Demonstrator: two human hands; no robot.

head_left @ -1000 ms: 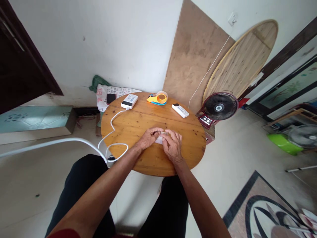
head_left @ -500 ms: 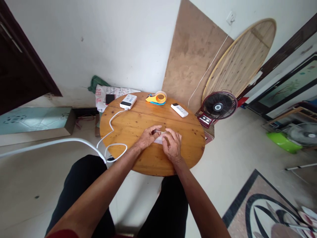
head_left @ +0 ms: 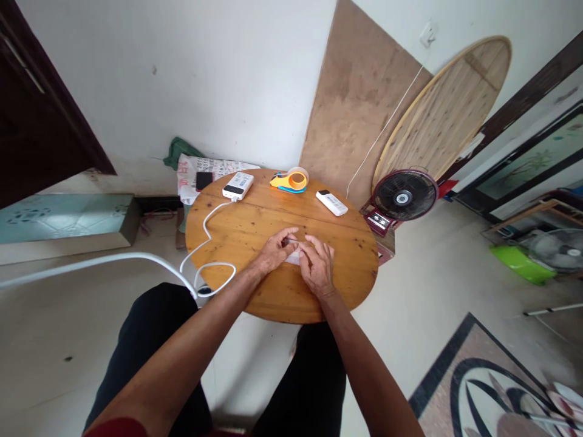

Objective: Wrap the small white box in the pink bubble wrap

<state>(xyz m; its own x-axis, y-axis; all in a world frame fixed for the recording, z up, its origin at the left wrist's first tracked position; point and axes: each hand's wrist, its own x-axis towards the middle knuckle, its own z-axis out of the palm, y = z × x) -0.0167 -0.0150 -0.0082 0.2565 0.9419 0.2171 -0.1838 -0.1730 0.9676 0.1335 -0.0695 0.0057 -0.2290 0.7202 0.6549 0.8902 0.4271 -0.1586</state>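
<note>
A small pale, flat piece [head_left: 294,257] lies on the round wooden table [head_left: 237,237], partly covered by both hands. My left hand [head_left: 275,249] is at its left end, thumb and fingers bent together on its edge. From the right, my right hand [head_left: 316,264] curls over the piece with its fingertips close to the left ones. What exactly the fingertips pinch is too small to make out. Toward the table's back edge lies an orange and blue tape dispenser [head_left: 290,180].
A white device [head_left: 238,186] with a white cable [head_left: 206,226] stands at the back left, and another white device [head_left: 331,203] at the back right. A dark red fan [head_left: 402,197] stands beyond the table's right edge. A thick white cable crosses at left.
The fingertips have shifted slightly over the pale piece. The whole view has moved a little; both hands stay in nearly the same place.
</note>
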